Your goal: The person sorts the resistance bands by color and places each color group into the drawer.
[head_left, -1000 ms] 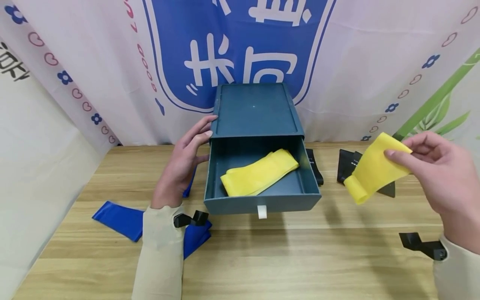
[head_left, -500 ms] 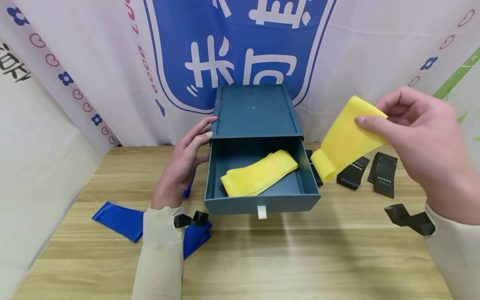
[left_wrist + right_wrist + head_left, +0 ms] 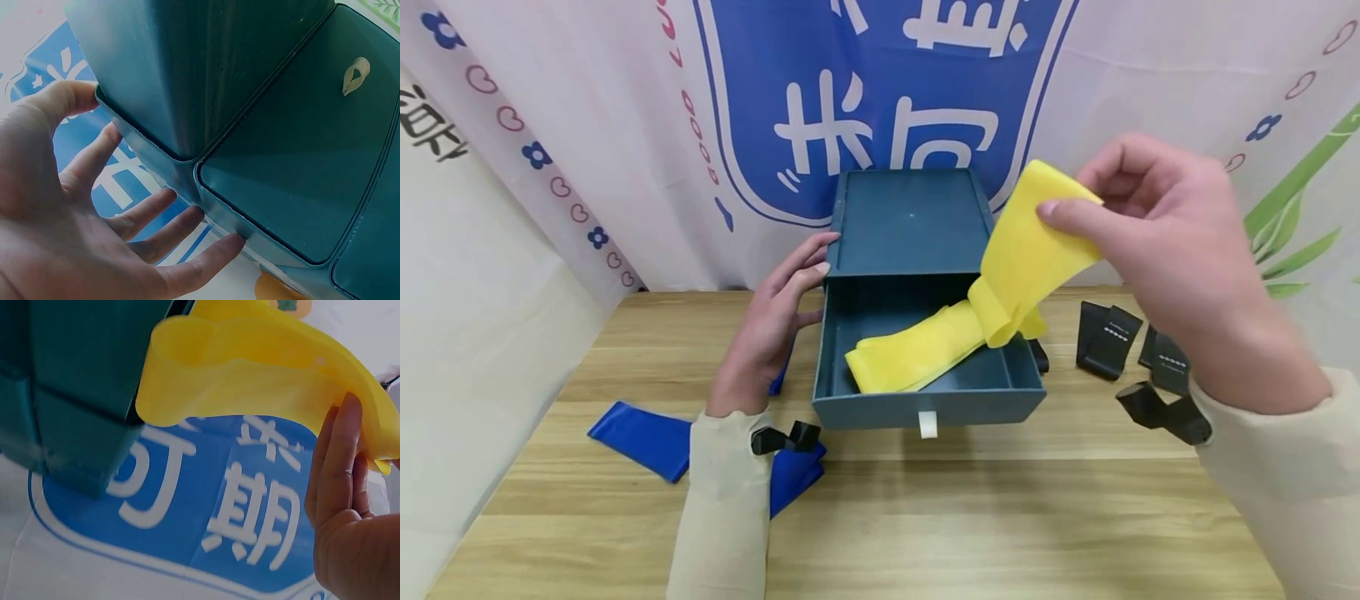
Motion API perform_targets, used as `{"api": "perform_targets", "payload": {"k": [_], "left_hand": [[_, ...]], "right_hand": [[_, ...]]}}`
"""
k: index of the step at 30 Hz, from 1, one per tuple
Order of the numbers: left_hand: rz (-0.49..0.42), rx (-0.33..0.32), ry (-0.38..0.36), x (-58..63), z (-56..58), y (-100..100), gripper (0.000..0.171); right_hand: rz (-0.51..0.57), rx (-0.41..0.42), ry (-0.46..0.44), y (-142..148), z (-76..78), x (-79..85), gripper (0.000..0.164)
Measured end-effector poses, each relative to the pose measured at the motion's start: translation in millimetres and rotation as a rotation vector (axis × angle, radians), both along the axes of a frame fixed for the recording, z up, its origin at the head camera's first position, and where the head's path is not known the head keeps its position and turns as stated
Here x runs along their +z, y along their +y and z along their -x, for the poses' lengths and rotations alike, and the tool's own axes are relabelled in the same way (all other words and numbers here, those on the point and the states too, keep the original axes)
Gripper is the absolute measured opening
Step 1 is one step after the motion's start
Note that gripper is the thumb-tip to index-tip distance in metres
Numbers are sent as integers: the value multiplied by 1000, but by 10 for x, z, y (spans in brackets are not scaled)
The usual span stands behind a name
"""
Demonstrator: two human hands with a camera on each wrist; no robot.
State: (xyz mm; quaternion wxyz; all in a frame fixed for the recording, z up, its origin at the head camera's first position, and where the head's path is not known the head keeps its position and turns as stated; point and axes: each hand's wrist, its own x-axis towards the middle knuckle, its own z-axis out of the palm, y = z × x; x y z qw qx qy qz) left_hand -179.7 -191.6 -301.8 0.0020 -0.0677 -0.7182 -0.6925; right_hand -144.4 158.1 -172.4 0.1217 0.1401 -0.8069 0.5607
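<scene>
My right hand point(image 3: 1172, 242) pinches a folded yellow resistance band point(image 3: 1041, 242) between thumb and fingers, above the right side of the pulled-out drawer point(image 3: 865, 412). The band's looped lower end hangs over the drawer's right wall and overlaps a second yellow band point(image 3: 910, 354) lying folded inside. My left hand point(image 3: 771, 325) rests on the left side of the dark teal drawer box point(image 3: 910, 225). In the left wrist view, its fingers point(image 3: 187, 222) spread along the casing, thumb at the edge. The right wrist view shows the held band point(image 3: 231, 384) curving toward the box.
Blue bands point(image 3: 643, 442) lie on the wooden table point(image 3: 962, 517) around the left forearm, which partly hides them. Black bands point(image 3: 1112, 342) lie right of the box, some behind the right hand. A printed cloth point(image 3: 1090, 83) hangs right behind the box.
My right hand has moved left and up with the yellow band, from over the table at right to over the drawer's right side. The left hand has stayed on the box.
</scene>
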Motion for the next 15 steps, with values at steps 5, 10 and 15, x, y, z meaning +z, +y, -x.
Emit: {"api": "perform_targets", "payload": {"k": [5,10,15], "left_hand": [[6,5,-5,8,-1,-2,47],[4,6,-8,6,-1,3,47],[3,7,-8,2,-1,4,47]], "right_hand": [[-75,84,20,-289,-44,34,19],[-122,155,30,-542,-87,42,14],[-156,222,-7,-736,-113,59,14]]}}
